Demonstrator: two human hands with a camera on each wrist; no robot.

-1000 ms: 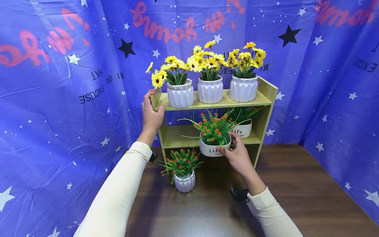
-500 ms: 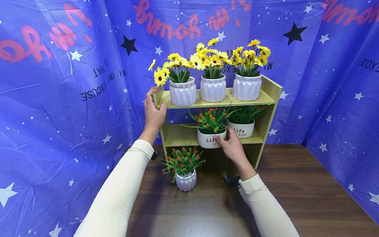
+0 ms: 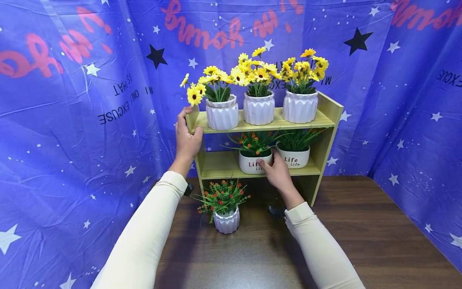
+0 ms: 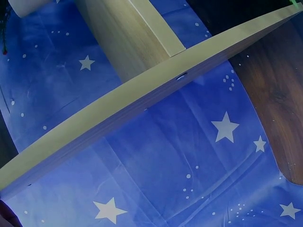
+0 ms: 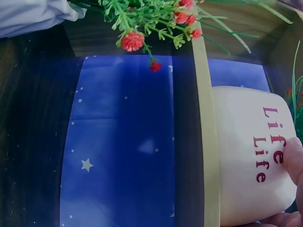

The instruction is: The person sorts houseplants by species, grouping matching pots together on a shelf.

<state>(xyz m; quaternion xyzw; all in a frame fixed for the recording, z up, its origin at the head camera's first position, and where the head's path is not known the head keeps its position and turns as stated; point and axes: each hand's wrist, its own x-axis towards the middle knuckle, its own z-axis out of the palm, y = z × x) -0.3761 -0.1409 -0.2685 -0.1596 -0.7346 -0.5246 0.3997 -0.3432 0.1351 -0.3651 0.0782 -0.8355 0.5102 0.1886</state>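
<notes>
In the head view my right hand [image 3: 279, 172] grips the right end of a white oval flowerpot [image 3: 249, 163] with "Life" lettering and orange-flowered greenery. That pot stands at the front of the middle shelf [image 3: 220, 164]; the right wrist view shows its base at the shelf's edge, the thumb [image 5: 294, 158] across its front. My left hand [image 3: 188, 142] holds the top left corner of the wooden rack [image 3: 330, 140], thumb in front and fingers round the outer side. Beside the gripped pot sits a second "Life" pot [image 3: 296, 157], on its right.
Yellow-flowered white pots [image 3: 259, 108] stand in a row on the top shelf. A fluted white pot [image 3: 226, 221] with red-flowered greenery stands on the brown table [image 3: 223, 265], before the rack's left side. A blue star-patterned curtain [image 3: 90, 160] surrounds the table.
My right hand has carried the oval pot from in front of the rack back onto the middle shelf, slightly leftward. The left hand keeps its hold on the rack's corner.
</notes>
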